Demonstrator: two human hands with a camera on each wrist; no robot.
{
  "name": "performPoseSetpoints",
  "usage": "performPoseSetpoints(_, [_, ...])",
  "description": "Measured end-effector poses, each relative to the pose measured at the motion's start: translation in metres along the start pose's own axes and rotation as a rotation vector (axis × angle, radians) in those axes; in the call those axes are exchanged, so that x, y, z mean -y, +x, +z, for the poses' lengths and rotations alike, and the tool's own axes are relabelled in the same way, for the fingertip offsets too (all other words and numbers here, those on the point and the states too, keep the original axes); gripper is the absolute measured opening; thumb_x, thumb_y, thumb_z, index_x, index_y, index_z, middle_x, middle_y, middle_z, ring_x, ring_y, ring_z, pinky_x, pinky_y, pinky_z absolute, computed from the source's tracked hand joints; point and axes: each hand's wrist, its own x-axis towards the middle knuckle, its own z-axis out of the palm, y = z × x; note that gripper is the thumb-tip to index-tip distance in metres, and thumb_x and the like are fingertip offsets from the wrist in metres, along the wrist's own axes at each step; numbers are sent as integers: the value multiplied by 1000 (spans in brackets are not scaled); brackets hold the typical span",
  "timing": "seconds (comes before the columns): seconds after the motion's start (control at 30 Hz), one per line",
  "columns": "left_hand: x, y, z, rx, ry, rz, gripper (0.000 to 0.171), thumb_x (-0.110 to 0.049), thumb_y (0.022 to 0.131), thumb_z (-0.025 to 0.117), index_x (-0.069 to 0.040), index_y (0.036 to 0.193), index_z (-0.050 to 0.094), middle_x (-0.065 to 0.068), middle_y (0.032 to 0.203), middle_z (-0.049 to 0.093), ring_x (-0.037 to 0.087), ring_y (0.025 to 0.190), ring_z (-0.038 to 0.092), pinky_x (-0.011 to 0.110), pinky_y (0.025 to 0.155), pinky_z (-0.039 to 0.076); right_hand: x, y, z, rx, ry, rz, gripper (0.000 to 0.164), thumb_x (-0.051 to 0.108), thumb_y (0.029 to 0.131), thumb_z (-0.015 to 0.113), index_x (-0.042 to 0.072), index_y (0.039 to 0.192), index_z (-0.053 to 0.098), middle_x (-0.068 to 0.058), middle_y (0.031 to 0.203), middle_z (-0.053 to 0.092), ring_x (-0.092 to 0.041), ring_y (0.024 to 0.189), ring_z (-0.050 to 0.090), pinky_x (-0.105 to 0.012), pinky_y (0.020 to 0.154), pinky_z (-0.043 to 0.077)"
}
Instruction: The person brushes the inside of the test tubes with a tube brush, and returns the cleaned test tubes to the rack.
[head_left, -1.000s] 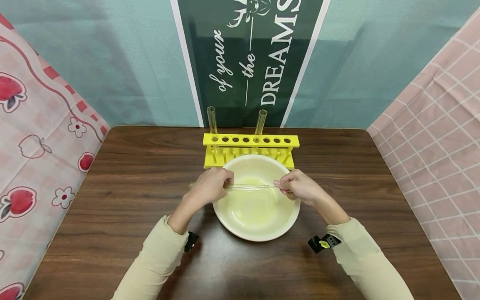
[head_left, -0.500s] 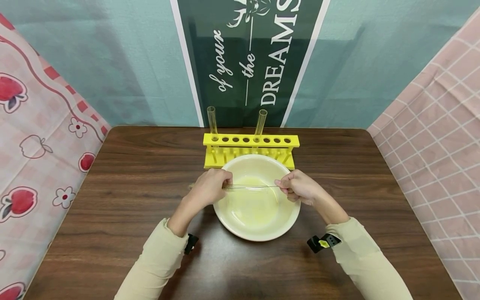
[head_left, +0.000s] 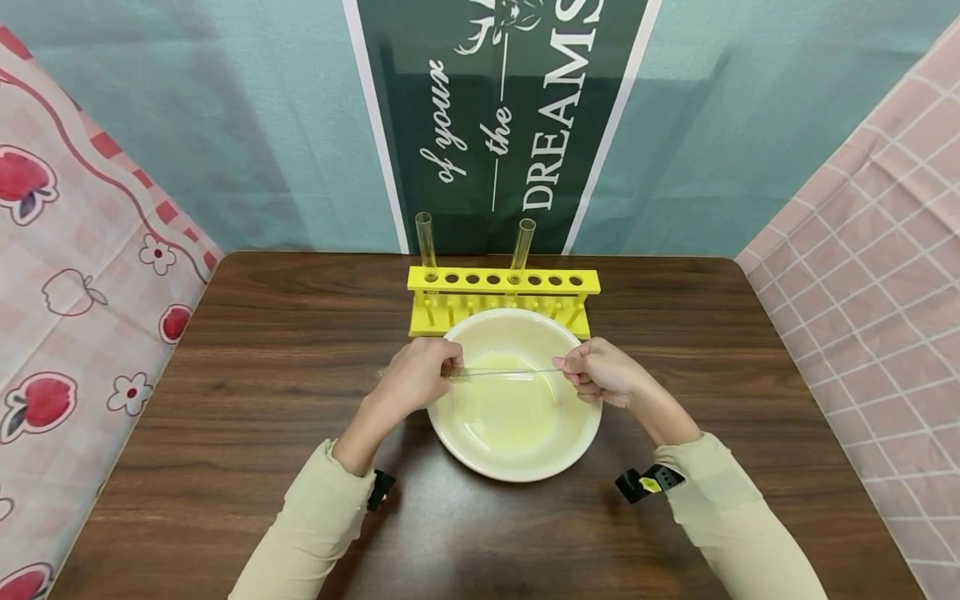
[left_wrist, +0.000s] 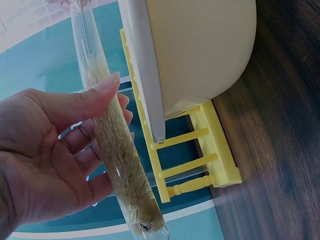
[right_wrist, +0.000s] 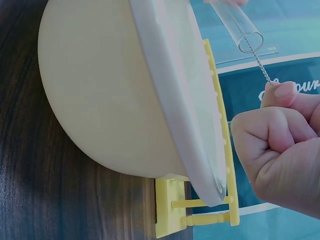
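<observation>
Over a cream basin (head_left: 513,471), my left hand (head_left: 415,372) grips a clear glass test tube (left_wrist: 101,52) lying roughly sideways, thumb on one side and fingers on the other. Inside the tube sits a test tube brush with tan bristles (left_wrist: 122,150), its tip near the closed end. My right hand (head_left: 606,372) pinches the twisted wire handle (right_wrist: 261,66) of that brush between thumb and curled fingers. The wire comes out of the tube's open mouth (right_wrist: 250,43), a short way from the fingertips. The basin appears to hold shallow pale yellow liquid.
Just behind the basin stands a yellow test tube rack (head_left: 502,281) with two upright glass tubes, one at its left end (head_left: 426,242) and one near the middle (head_left: 523,246). Dark wooden tabletop (head_left: 225,400) surrounds them. Printed cloths hang at the back and both sides.
My hands have drawn slightly apart, the right going a little rightward with the wire handle and the left a little leftward. Basin and rack stay put.
</observation>
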Motion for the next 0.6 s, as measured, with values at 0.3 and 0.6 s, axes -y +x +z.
performPoseSetpoints(0.3, [3, -4, 1, -46, 0, 5, 23, 12, 67, 63, -11, 71, 61, 0, 70, 53, 16, 64, 44, 26, 54, 36, -2, 1, -1, 2, 31, 9, 41, 10, 94, 46, 5, 54, 42, 4, 45, 24, -8, 37, 19, -22, 40, 19])
performPoseSetpoints(0.6, [7, -6, 3, -67, 12, -4, 22, 10, 68, 65, -11, 70, 60, 0, 71, 55, 16, 65, 48, 28, 57, 42, -3, 1, -4, 16, 57, 8, 41, 9, 94, 46, 5, 54, 42, 4, 46, 23, -9, 37, 18, -22, 40, 18])
